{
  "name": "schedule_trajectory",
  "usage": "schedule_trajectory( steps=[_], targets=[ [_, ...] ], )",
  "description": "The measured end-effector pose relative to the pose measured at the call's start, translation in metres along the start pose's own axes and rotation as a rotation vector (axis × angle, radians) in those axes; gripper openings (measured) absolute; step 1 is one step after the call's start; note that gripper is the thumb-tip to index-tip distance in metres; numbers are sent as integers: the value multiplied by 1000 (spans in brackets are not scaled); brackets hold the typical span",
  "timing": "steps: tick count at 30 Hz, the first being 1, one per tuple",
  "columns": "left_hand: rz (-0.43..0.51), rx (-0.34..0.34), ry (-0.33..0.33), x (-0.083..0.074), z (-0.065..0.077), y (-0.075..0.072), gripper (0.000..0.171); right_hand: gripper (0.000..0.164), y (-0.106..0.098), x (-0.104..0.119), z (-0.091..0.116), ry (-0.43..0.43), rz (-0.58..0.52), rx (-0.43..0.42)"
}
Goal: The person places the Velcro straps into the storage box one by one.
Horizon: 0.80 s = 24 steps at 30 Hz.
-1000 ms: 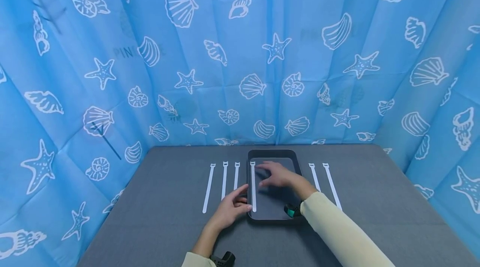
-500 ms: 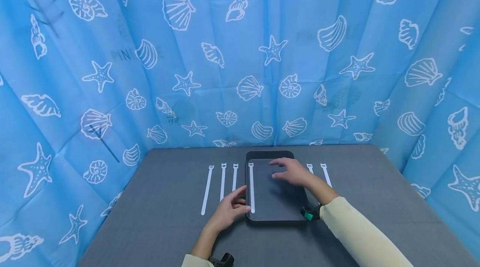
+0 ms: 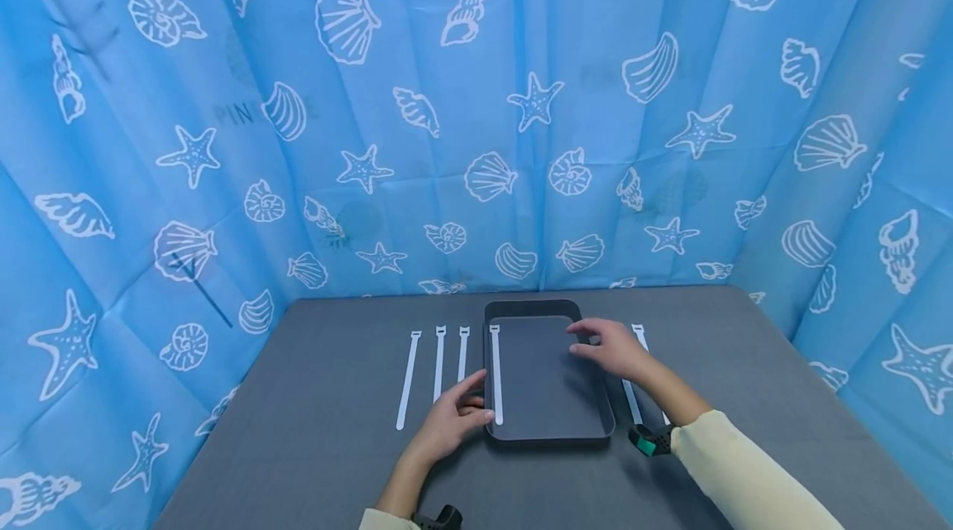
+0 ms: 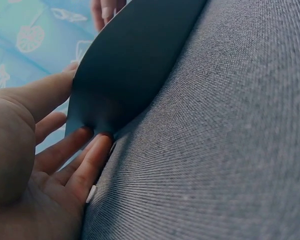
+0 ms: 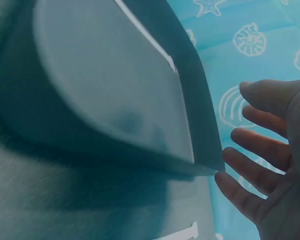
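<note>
My left hand (image 3: 447,422) grips the left wall of a dark grey rectangular tray (image 3: 547,377); in the left wrist view the thumb (image 4: 45,95) hooks over the rim while the fingers touch the outer wall. Inside the tray, along its left side, lies one white cable-tie strap (image 3: 496,381) with a slotted head. My right hand (image 3: 614,348) hovers at the tray's right rim, fingers spread and loosely bent, holding nothing. Beneath that hand and wrist, two more straps (image 3: 633,404) on the table are partly covered.
Left of the tray, three white straps (image 3: 407,381) lie side by side on the grey cloth-covered table (image 3: 335,431), some partly hidden by my left hand. A blue curtain (image 3: 447,141) printed with shells hangs behind and around the table.
My right hand has moved right, from near the strap inside the tray to the tray's right rim. My left hand has stayed on the left wall.
</note>
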State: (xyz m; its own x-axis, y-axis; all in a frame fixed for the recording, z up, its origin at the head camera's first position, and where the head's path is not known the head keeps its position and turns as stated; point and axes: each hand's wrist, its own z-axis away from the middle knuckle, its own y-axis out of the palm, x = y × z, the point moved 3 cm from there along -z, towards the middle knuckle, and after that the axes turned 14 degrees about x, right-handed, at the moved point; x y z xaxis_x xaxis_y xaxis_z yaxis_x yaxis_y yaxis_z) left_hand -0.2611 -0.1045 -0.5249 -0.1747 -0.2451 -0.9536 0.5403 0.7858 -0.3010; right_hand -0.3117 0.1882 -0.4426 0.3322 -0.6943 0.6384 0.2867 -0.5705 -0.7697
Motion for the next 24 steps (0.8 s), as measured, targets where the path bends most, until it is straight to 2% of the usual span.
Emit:
schedule_trajectory(
  steps=[7, 13, 17, 24],
  targets=[
    [-15, -4, -10, 1, -1, 1, 63, 25, 2, -10, 14, -4, -28, -53],
    [-16, -1, -21, -22, 7, 4, 61, 23, 0, -19, 25, 16, -57, -126],
    [-13, 6, -16, -37, 13, 4, 60, 22, 0, -26, 31, 34, -60, -145],
    [-7, 8, -6, -40, 14, 3, 59, 22, 1, -41, 37, 77, -68, -155]
  ],
)
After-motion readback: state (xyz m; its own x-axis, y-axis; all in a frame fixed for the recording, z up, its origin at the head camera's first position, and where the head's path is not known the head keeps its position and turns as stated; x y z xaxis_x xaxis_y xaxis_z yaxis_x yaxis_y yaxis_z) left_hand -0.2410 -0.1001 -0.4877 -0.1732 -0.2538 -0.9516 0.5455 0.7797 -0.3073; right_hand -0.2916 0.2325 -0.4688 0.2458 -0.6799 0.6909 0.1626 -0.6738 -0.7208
